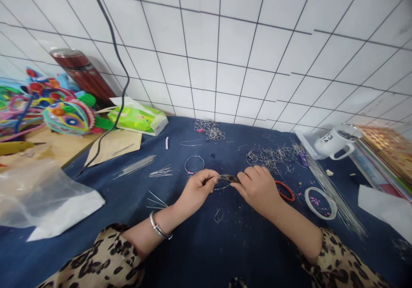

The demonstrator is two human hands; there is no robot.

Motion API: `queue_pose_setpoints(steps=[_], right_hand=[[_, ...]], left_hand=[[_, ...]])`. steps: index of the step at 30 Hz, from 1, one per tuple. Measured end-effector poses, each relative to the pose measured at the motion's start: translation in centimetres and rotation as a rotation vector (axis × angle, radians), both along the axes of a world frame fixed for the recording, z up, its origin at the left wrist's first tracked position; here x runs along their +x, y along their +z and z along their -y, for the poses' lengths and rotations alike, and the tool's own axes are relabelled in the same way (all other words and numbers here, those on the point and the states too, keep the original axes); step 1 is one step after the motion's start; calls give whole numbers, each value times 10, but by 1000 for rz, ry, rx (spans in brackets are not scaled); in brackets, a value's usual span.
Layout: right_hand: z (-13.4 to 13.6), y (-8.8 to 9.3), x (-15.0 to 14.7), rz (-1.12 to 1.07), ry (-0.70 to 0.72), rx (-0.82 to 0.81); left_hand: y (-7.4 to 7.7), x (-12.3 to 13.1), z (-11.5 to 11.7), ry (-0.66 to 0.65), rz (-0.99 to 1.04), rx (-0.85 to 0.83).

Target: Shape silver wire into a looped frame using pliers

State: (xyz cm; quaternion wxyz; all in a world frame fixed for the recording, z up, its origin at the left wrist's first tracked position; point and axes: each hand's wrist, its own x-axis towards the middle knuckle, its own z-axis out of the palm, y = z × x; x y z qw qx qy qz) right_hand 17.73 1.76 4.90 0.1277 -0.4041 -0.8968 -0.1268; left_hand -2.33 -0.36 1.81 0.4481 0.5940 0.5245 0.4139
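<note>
My left hand [197, 189] and my right hand [257, 187] meet over the blue cloth [206, 245], both pinching a small dark wire piece [228, 178] held between them. A thin wire loop hangs just under it. My left wrist wears a silver bangle [159, 228]. A wire ring [194, 164] lies just beyond my left hand. An orange-red ring [286, 190] lies right of my right hand, partly behind it. A tangle of thin wires [270, 156] sits beyond my right hand.
Straight wire bundles [135, 166] lie at the left, another tangle [210, 130] by the tiled wall. A white mug [334, 143] and tape roll [320, 202] are at the right. A tissue pack [138, 118], colourful crafts [64, 114], flask [84, 74] and plastic bag [38, 193] crowd the left.
</note>
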Motion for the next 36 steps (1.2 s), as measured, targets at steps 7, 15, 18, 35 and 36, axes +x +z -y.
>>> queue_pose_setpoints(steps=[7,15,18,35,36], right_hand=[[0,1,0,44,33,69],[0,0,0,50,44,71],[0,-1,-1,47,41,60],[-25,28,33,-46,85,-126],[-25,25,31,-25,105,-127]], left_hand=[[3,2,0,-13,83,-70],[1,1,-1,-27,88,-56],[0,1,0,-31,77,-52],[5,-3,-1,-177,-69,70],[5,-3,-1,-187,-63,70]])
